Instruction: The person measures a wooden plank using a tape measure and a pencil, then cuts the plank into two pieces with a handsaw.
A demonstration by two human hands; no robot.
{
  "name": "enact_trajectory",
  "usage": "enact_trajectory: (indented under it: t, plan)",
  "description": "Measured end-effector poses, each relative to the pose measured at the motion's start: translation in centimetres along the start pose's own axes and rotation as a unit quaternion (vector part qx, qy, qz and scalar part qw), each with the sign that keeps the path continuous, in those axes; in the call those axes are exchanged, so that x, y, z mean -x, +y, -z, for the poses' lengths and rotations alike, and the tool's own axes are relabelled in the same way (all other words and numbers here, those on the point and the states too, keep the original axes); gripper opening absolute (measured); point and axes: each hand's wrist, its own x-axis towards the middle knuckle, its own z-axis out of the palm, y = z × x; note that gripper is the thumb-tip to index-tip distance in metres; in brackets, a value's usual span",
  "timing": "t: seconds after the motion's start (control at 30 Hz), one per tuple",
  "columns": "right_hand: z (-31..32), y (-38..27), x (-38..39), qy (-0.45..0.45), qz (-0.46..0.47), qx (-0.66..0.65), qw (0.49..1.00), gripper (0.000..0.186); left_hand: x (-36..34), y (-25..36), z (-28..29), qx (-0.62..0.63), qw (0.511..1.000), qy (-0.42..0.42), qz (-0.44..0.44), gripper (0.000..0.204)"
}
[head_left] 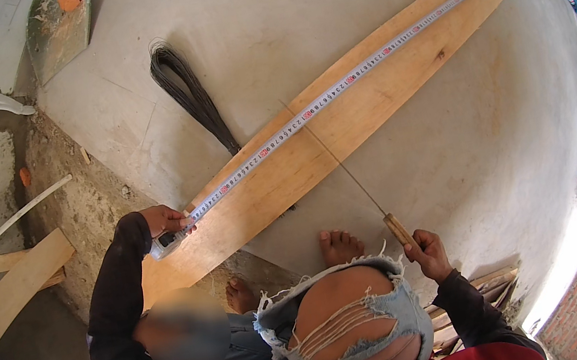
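Note:
A long plywood board (367,102) lies slantwise on the grey floor in front of me. Along its length stretches a pulled-out tape measure blade (308,115), reaching up to the far right tip. Near the board's left end, my left hand (164,219) is closed on the tape measure's case (166,244), fingertips at the blade. My right hand (429,254) grips the wooden handle (398,229) of a tool with a long, thin metal shaft or blade. That shaft crosses over the board and the tape; seen so narrow, its kind cannot be told.
Beyond the board lies a looped bundle of dark wire (190,93). A dirty green scoop-shaped piece (57,39) rests at the far left. Curved plywood (21,293) and a white pipe (12,218) lie left; stacked wood (487,292) is near right. My bare feet are just below the board.

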Motion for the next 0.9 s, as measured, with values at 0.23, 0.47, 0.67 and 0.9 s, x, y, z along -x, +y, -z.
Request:
enact_trajectory:
  t: [0.23, 0.47, 0.67, 0.9]
  plan:
    - [0.5, 0.0, -0.6, -0.014, 0.012, 0.003, 1.0, 0.038, 0.1, 0.1, -0.1, -0.011, 1.0, 0.002, 0.006, 0.039]
    - [0.2, -0.2, -0.8, -0.023, 0.005, -0.02, 1.0, 0.037, 0.3, 0.1, -0.4, 0.001, 1.0, 0.021, 0.004, 0.042]
    - [0.2, -0.1, -0.8, -0.022, 0.004, -0.014, 1.0, 0.036, 0.7, 1.0, -0.8, -0.017, 0.999, 0.027, 0.016, 0.039]
    - [0.2, 0.1, -1.0, -0.023, 0.012, -0.005, 1.0, 0.037, 0.3, 0.0, -0.1, 0.001, 1.0, 0.001, -0.006, 0.04]
